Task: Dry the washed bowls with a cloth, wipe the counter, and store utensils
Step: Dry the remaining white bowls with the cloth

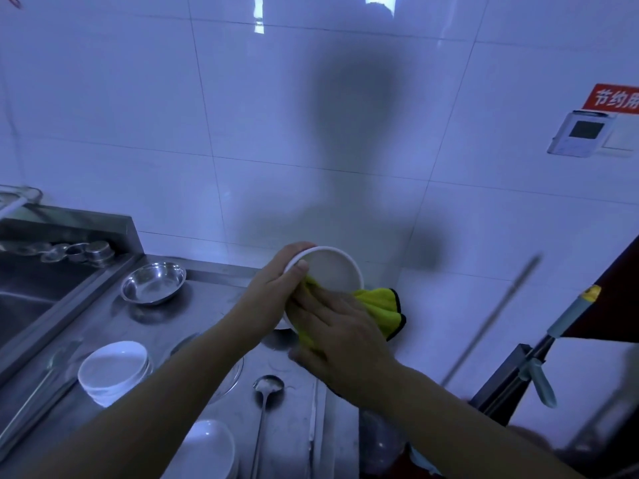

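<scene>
Steel counter [214,305], white tiled wall. Left hand [266,295] grips white bowl [332,267] by rim, held above counter; right hand [340,335] presses yellow cloth [380,305] to underside, fingers flat. Probably glazed, slick, breakable: hold rim.

Red sign [613,98] and lower bowl [209,451] edge-cropped.
</scene>
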{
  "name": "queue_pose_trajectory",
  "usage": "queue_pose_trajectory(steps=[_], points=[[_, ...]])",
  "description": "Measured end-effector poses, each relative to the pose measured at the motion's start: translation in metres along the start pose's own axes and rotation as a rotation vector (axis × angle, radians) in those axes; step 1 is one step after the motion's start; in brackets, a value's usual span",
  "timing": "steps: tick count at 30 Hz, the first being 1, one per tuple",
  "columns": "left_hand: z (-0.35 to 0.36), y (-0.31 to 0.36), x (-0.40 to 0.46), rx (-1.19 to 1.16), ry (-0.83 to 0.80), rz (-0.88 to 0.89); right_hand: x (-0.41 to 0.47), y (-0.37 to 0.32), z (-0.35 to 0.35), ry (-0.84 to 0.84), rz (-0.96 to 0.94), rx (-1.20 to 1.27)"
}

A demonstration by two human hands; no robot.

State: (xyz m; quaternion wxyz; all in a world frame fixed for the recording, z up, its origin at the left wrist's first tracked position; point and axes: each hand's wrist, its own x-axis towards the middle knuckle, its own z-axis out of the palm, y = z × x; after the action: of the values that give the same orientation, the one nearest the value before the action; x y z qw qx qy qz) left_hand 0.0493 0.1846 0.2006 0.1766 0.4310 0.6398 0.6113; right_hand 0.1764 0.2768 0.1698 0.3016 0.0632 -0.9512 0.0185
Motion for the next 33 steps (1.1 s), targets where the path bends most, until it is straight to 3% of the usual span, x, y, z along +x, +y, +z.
queue_pose_trajectory(steps=[4, 9, 11, 14, 19, 22, 26, 29, 31, 33], points=[[-0.008, 0.001, -0.001, 0.077, -0.088, -0.058, -0.019, 0.03, -0.003, 0.026, -0.273, -0.167], [-0.013, 0.022, 0.006, 0.162, -0.444, -0.325, -0.022, 0.057, -0.015, 0.092, -0.637, -0.269], [-0.016, 0.029, 0.008, 0.151, -0.412, -0.366, -0.021, 0.056, -0.015, 0.141, -0.607, -0.27], [-0.009, 0.023, 0.001, -0.004, -0.207, -0.347, -0.019, 0.05, -0.015, 0.213, -0.38, -0.3], [0.019, 0.008, -0.013, 0.071, 0.058, -0.208, -0.02, 0.024, 0.004, 0.306, -0.127, -0.248], [0.009, 0.012, -0.008, 0.021, 0.003, -0.201, -0.024, 0.026, 0.002, 0.298, -0.234, -0.188], [-0.011, 0.012, -0.002, 0.192, -0.311, -0.308, -0.026, 0.045, -0.013, 0.17, -0.536, -0.207], [-0.015, 0.011, 0.003, 0.204, -0.323, -0.43, -0.022, 0.05, -0.015, 0.106, -0.529, -0.19], [-0.017, 0.009, 0.004, 0.426, -0.301, -0.31, -0.019, 0.054, -0.016, 0.068, -0.466, -0.174], [-0.019, 0.008, -0.001, 0.771, -0.186, -0.062, -0.018, 0.059, -0.02, 0.025, -0.382, -0.136]])
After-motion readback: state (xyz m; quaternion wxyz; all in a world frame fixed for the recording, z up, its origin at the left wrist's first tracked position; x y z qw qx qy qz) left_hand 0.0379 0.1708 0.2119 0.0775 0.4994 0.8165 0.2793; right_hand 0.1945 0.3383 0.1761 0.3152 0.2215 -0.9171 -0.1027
